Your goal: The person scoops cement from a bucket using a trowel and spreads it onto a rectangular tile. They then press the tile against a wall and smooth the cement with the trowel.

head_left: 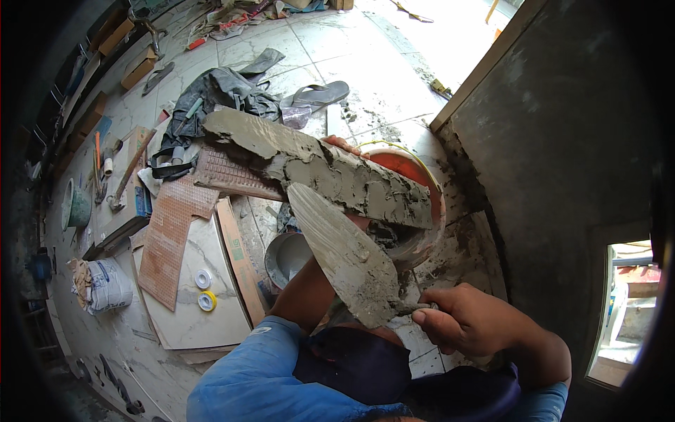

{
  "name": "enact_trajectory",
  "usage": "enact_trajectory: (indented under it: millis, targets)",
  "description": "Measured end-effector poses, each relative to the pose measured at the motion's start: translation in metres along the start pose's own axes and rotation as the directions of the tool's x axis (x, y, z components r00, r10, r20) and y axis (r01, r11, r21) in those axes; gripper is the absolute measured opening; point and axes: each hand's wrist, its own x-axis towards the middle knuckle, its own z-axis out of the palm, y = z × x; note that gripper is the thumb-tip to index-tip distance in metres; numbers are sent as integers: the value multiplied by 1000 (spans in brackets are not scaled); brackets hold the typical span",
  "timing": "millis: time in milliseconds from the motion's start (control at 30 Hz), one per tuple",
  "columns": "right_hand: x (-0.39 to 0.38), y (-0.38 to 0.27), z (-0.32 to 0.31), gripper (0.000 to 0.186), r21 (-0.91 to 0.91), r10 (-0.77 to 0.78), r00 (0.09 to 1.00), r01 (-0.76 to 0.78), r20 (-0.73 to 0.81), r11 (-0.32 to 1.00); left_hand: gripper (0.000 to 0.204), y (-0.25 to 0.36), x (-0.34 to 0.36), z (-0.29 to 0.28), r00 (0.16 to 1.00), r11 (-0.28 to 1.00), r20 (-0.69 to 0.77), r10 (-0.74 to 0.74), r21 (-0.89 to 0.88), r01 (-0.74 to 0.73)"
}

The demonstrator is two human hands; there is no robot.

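A long strip of tile [235,171] with a brown ribbed back lies across the middle, most of it coated with wet grey mortar [330,169]. My left hand [344,145] is closed on it from underneath; only the fingers show, curled over its far edge. My right hand [460,320] is wrapped round the handle of a pointed trowel [344,257]. Mortar smears the trowel's blade, and its tip meets or overlaps the near edge of the strip. Under the strip's right end stands an orange bucket [441,211], partly hidden, with mortar inside.
To the left, cut tile pieces [165,243] and two tape rolls [204,289] lie on a large tile. A metal bowl [285,257] sits near my left arm. Beyond are a dark cloth [218,91], a sandal [320,95] and a hammer [130,172]. A grey wall [555,141] rises on the right.
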Motion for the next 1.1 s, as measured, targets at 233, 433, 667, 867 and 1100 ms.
enact_trajectory:
  millis: [233,433,667,867,1100]
  targets:
    - [6,-10,-6,41,73,-71,996,75,-53,995,50,1,12,-24,950,997,306,-71,42,61]
    - [9,-12,11,39,-95,-127,992,126,0,987,54,-5,-11,-3,998,993,38,-54,-104,57]
    - [-3,-34,-4,40,93,-131,986,141,-103,986,53,18,25,-26,884,901,231,-407,-56,430]
    - [16,-33,14,40,-39,-100,994,99,-38,994,44,1,12,-33,969,969,-56,-242,-58,239]
    - [1,-39,4,37,38,-188,974,194,-123,980,43,-11,17,-94,906,898,113,-408,-131,421]
